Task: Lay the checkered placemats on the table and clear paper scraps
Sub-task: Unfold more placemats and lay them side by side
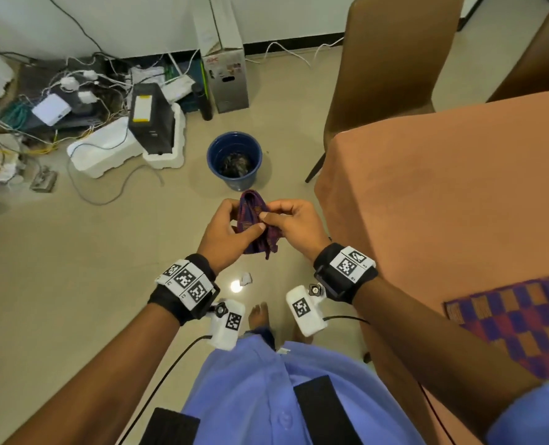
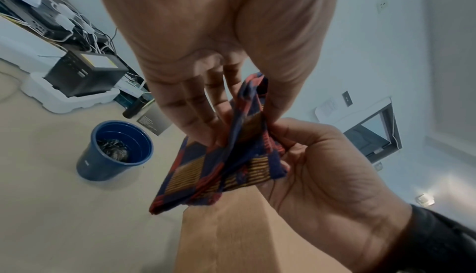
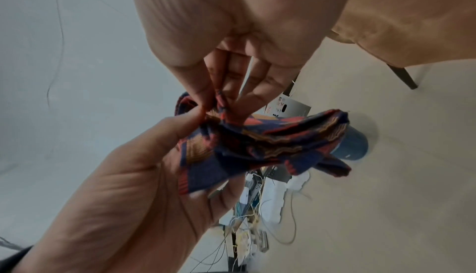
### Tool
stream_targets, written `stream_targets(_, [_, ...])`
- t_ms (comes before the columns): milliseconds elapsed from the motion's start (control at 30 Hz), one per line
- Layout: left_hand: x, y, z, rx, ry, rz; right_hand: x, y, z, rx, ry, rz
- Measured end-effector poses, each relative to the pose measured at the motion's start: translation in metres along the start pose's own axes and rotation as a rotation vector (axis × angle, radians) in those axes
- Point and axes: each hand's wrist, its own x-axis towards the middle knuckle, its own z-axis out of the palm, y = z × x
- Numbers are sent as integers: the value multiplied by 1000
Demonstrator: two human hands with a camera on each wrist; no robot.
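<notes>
A crumpled checkered placemat (image 1: 256, 226) in blue, red and orange hangs in the air over the floor, left of the table. My left hand (image 1: 231, 231) pinches it between thumb and fingers, and my right hand (image 1: 290, 220) pinches a fold of the same cloth (image 2: 226, 161) (image 3: 257, 143) from the other side. A second checkered placemat (image 1: 520, 322) lies flat on the orange table (image 1: 443, 194) at the right. One white paper scrap (image 1: 245, 278) lies on the floor below my hands.
A blue bin (image 1: 234, 160) with dark crumpled stuff inside stands on the floor ahead. A brown chair (image 1: 391, 65) stands at the table's far side. Cables, foam blocks, a black device (image 1: 152, 118) and a cardboard box (image 1: 225, 59) crowd the wall at the left.
</notes>
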Motion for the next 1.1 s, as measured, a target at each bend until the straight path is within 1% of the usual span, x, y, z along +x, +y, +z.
stream_targets(100, [20,8,-8,27,-38,21,13,-15,-1,-103,40,-42])
stream_targets(267, [42,21,-20,-139,-51,22,26,-31,-9,-185,35,-132])
stream_targets(333, [48,23,-21,-180,-76,25,27,-32,-10,-304,29,-180])
stream_targets(400, [51,24,-21,-177,-98,28,27,-33,-11,-410,29,-205])
stream_targets(500, [57,25,-20,-135,-127,47,27,-35,-26,-513,28,-196])
stream_targets(567, [62,25,-23,-35,-144,115,27,-40,-46,-621,45,-197])
stream_targets(633, [69,26,-25,175,-162,221,26,-47,-70,-712,49,-196])
stream_targets(700, [77,30,-24,390,-178,310,27,-56,-97,-818,22,-230])
stream_targets(767, [85,43,-13,505,-187,390,27,-66,-121,-939,13,-270])
stream_targets(900, [109,83,23,595,-158,585,36,-92,-168,-1062,55,-359])
stream_targets(1033, [134,130,69,619,-76,766,35,-122,-229,-1089,220,-428])
stream_targets(1100, [147,148,96,605,-61,822,30,-130,-259,-1094,298,-478])
